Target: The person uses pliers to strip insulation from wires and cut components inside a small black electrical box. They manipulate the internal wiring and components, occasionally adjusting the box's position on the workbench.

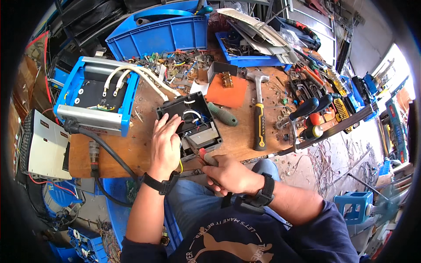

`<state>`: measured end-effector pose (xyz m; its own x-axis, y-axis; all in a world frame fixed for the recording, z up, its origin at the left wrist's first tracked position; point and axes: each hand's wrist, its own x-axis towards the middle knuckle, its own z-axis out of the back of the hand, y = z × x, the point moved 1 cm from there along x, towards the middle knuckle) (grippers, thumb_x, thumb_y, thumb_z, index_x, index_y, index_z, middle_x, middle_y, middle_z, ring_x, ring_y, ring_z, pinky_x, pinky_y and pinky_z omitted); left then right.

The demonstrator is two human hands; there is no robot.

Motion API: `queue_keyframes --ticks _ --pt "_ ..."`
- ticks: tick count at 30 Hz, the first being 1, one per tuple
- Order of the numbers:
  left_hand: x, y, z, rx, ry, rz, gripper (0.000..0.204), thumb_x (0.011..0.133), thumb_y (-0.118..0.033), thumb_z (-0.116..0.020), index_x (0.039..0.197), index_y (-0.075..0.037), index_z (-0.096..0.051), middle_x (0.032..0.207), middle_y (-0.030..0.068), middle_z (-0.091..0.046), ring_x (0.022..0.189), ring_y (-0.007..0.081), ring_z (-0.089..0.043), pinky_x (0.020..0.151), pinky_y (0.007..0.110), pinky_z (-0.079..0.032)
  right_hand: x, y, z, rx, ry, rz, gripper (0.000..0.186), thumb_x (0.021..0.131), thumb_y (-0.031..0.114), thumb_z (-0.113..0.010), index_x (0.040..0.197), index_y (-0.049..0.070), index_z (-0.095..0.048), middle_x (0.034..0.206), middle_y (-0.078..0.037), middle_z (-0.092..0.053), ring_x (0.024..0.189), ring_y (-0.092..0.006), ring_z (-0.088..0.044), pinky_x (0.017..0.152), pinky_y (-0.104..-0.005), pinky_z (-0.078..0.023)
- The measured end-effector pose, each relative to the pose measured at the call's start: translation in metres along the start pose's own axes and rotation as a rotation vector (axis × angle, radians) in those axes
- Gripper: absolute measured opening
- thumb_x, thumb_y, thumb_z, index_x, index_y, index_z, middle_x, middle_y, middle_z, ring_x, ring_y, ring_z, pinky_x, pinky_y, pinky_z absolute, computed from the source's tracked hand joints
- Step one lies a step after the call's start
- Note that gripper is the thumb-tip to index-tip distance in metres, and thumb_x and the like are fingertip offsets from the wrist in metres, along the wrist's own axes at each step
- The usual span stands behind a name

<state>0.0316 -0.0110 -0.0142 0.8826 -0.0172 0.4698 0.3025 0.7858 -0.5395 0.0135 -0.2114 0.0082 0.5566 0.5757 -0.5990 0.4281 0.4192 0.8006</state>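
Observation:
A black open box [180, 104] with wires and a grey metal bar inside lies near the table's front edge. My left hand [166, 142] rests along its left side, fingers stretched out flat over the rim and partly hiding the inside. In my right hand [234, 174] is a pair of pliers [203, 153] with red on the handles, closed in my fingers. The jaws reach into the box's near part beside the metal bar; whether they grip anything is too small to tell. A yellow-green wire [181, 165] hangs by my left hand. Two thick white cables [151, 82] run to the box's far side.
Left stands a blue-framed unit [128, 105] with a black cable [107, 149]. Right of the box lie a green-handled tool [223, 115], an orange sheet [228, 94] and a hammer [259, 118]. Screwdrivers [307, 107] stand in a rack on the right. Behind is a blue crate [158, 37].

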Motion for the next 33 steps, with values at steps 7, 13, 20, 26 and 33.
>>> queue_keyframes --ticks 7,13,20,26,33 --pt "-0.006 0.011 -0.002 -0.186 -0.044 0.129 0.043 0.081 -0.002 -0.038 0.116 0.005 -0.063 0.124 0.0192 -0.061 0.133 0.0359 -0.042 0.108 0.04 -0.036 0.001 -0.024 -0.022 -0.305 -0.291 0.389 0.032 0.091 0.017 -0.057 0.11 -0.008 -0.053 0.083 -0.032 -0.061 0.085 -0.0462 -0.061 0.073 -0.0457 -0.048" --pt "-0.005 0.009 -0.004 -0.337 -0.048 0.154 0.044 0.081 0.001 -0.039 0.118 0.005 -0.062 0.127 0.0175 -0.06 0.137 0.0338 -0.037 0.109 0.04 -0.035 -0.012 -0.035 -0.03 -0.544 -0.309 0.475 0.04 0.09 0.015 -0.056 0.123 -0.006 -0.046 0.095 -0.032 -0.062 0.091 -0.0471 -0.06 0.08 -0.0482 -0.049" --pt "-0.003 0.006 0.01 -0.453 -0.032 0.156 0.037 0.088 -0.005 -0.05 0.123 0.0 -0.06 0.143 0.0198 -0.045 0.136 0.0316 -0.038 0.111 0.039 -0.03 -0.029 -0.03 -0.023 -0.712 -0.165 0.302 0.044 0.091 0.018 -0.054 0.125 -0.008 -0.044 0.108 -0.033 -0.058 0.098 -0.0454 -0.059 0.085 -0.0499 -0.048" --pt "0.015 0.013 0.033 -0.082 -0.249 0.246 0.034 0.088 -0.018 -0.065 0.115 0.002 -0.061 0.126 0.0205 -0.055 0.117 0.0346 -0.053 0.102 0.04 -0.04 -0.035 -0.051 -0.009 -0.676 -0.171 0.395 0.044 0.091 0.022 -0.056 0.125 -0.006 -0.047 0.118 -0.031 -0.054 0.108 -0.0438 -0.055 0.092 -0.0464 -0.045" --pt "-0.001 -0.016 0.031 0.09 -0.178 0.401 0.068 0.076 -0.03 -0.078 0.127 0.002 -0.049 0.124 0.0223 -0.052 0.12 0.0371 -0.048 0.101 0.043 -0.04 -0.07 -0.079 0.026 -0.472 -0.095 0.283 0.034 0.09 0.013 -0.059 0.119 -0.002 -0.052 0.101 -0.021 -0.064 0.098 -0.0346 -0.061 0.087 -0.0366 -0.047"
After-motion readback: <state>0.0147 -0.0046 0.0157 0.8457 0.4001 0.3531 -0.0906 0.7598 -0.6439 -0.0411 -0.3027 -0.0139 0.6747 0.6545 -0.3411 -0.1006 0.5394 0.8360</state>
